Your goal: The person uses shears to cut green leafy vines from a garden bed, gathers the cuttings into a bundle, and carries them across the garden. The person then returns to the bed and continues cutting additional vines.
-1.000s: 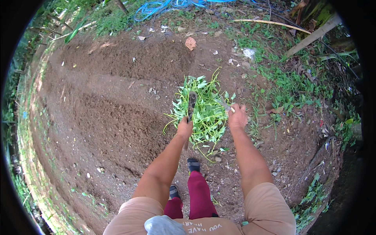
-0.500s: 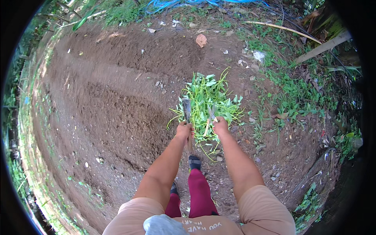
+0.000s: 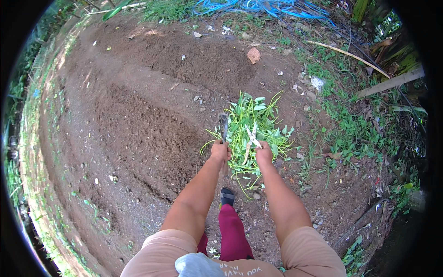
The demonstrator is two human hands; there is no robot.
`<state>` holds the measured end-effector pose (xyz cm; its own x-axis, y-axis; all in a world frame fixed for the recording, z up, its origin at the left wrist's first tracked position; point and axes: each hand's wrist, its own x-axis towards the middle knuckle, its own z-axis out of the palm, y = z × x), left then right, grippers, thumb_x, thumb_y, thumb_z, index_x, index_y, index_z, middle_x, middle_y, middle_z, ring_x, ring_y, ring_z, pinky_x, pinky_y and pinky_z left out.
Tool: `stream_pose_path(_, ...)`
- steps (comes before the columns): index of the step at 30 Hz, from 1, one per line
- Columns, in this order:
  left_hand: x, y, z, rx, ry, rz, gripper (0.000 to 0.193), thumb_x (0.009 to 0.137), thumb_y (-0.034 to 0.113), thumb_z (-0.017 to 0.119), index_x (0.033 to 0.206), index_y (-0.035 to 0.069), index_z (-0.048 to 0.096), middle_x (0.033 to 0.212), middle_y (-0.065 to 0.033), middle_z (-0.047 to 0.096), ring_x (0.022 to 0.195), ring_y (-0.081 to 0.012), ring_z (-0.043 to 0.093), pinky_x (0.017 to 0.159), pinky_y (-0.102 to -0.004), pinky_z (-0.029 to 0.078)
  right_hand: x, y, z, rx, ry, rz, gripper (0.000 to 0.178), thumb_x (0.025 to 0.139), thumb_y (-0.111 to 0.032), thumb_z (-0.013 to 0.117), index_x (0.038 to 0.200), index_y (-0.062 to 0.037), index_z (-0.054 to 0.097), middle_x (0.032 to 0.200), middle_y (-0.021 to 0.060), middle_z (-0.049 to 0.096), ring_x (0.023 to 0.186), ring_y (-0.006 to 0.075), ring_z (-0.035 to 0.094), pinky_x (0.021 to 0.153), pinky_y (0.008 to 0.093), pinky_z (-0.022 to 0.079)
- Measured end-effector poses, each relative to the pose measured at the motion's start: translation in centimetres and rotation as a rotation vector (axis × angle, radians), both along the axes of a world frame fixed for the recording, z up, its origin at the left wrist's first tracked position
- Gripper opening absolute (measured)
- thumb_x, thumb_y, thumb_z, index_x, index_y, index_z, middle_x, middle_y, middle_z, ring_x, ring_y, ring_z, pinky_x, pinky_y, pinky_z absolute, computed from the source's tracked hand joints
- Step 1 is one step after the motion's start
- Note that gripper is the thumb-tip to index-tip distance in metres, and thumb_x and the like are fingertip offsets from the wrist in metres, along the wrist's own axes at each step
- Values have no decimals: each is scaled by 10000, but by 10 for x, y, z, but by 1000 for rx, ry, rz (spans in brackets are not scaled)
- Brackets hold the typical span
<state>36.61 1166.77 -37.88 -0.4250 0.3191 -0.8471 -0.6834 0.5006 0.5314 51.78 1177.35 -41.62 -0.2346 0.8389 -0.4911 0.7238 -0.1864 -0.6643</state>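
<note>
My left hand (image 3: 220, 151) is closed round the handle of a digging tool (image 3: 224, 125). Its flat, dark metal blade points away from me, and the handle runs down below my fist. In my right hand (image 3: 264, 155) is a pair of shears (image 3: 253, 135), its pale blades spread apart and one light-coloured handle showing beside my fingers. Both tools are held over the left and middle of a heap of leafy green cuttings (image 3: 258, 113) with long thin stems, lying on the ground before me.
Loose brown soil in raised beds (image 3: 138, 134) spreads to the left. Blue strapping (image 3: 263, 7) lies at the far edge, near a dry leaf (image 3: 254, 56). Weeds (image 3: 346, 115), a bamboo strip (image 3: 350, 55) and a plank (image 3: 391, 83) are on the right. My foot (image 3: 227, 196) stands below the heap.
The view has shifted, so the ground and heap sit lower and further right. The shears show more plainly, turned with their blades apart. Both hands keep their tools.
</note>
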Motion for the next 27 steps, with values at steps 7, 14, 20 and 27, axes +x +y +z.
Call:
stream_pose_path(7, -3, -3, -9, -10, -46, 2, 311, 920, 226, 448, 1200, 95, 424, 719, -65, 539, 496, -136, 490, 410, -289, 424, -17, -11, -4, 39, 22, -70, 259, 812, -134, 547, 1059, -62, 574, 946, 145, 637, 876, 288, 599, 781, 371, 445)
stream_pose_path(14, 1, 6, -21, 22, -14, -41, 346, 908, 180, 479, 1227, 56, 434, 686, -59, 532, 444, -121, 467, 366, -270, 379, 4, -19, -2, -130, 62, -260, 292, 758, -94, 527, 1034, -44, 604, 857, 136, 637, 736, 239, 596, 661, 335, 441)
stream_pose_path(20, 4, 11, -52, 102, 50, -142, 446, 885, 200, 539, 1295, 74, 417, 938, -130, 597, 747, -189, 598, 587, -309, 486, 26, -21, 14, -554, 377, -569, 231, 843, -155, 443, 1041, -83, 538, 704, 13, 492, 474, 84, 366, 382, 242, 283)
stream_pose_path(27, -9, -65, -56, -293, 412, -641, 551, 886, 422, 458, 1367, 164, 381, 1409, -141, 331, 1315, -313, 280, 1046, -469, 264, 47, -49, 48, -1029, 568, -594, 393, 857, -510, 477, 876, -121, 530, 628, -5, 434, 419, 82, 310, 379, 235, 227)
